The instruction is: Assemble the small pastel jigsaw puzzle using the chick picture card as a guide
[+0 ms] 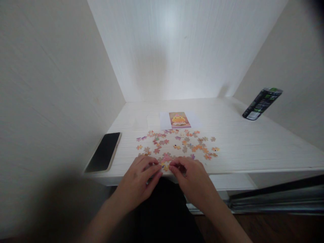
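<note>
Beside puzzle pieces (pixel 177 145) — phone (pixel 103 152) left, can (pixel 262 103) right.

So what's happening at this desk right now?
A person sits at a white desk working a jigsaw. Both hands meet at the near edge, the left hand and right hand pinching puzzle pieces together. Loose pieces lie scattered beyond them, with a reference picture behind. A phone lies face up at left; a dark can stands at far right.
</note>
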### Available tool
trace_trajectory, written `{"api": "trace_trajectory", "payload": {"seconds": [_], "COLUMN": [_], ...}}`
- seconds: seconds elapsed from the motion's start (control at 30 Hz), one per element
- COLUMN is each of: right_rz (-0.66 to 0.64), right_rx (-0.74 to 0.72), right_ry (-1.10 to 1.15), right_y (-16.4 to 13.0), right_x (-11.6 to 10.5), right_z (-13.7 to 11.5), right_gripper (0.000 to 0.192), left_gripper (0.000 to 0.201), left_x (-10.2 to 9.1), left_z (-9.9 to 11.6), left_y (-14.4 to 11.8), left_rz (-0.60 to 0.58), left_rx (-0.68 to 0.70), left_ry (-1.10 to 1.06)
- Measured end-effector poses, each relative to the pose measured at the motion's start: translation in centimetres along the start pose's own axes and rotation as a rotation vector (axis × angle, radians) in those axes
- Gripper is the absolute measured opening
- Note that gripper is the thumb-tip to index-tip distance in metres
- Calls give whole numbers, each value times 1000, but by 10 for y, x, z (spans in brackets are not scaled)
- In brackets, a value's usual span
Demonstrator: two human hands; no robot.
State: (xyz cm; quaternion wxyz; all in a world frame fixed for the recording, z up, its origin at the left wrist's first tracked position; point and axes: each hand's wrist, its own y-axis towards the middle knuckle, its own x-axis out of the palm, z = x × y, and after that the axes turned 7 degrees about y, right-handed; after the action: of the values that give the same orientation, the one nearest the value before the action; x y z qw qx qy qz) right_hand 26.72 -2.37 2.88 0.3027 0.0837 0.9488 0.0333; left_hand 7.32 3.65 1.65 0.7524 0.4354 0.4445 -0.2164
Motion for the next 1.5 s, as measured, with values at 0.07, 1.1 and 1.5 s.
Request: {"api": "trace_trajectory", "payload": {"seconds": [0.07,1.1,1.5], "right_rz": [4,-32,-65], "right_rx": [9,-137,-139], "right_ry": [3,-152,-154], "right_y": [0,-1,0], "right_x": [1,0,-5], "right_z": [-1,3,7], "right_gripper": [12,17,13], "left_gripper": [22,24,25], "left_x": [0,1,2], "left_z": [0,3,6], "left_y": [-1,-7,-5], "left_rz": [10,-19,-51], "left_rx": [1,15,-4], "left_ry": [2,57,84]}}
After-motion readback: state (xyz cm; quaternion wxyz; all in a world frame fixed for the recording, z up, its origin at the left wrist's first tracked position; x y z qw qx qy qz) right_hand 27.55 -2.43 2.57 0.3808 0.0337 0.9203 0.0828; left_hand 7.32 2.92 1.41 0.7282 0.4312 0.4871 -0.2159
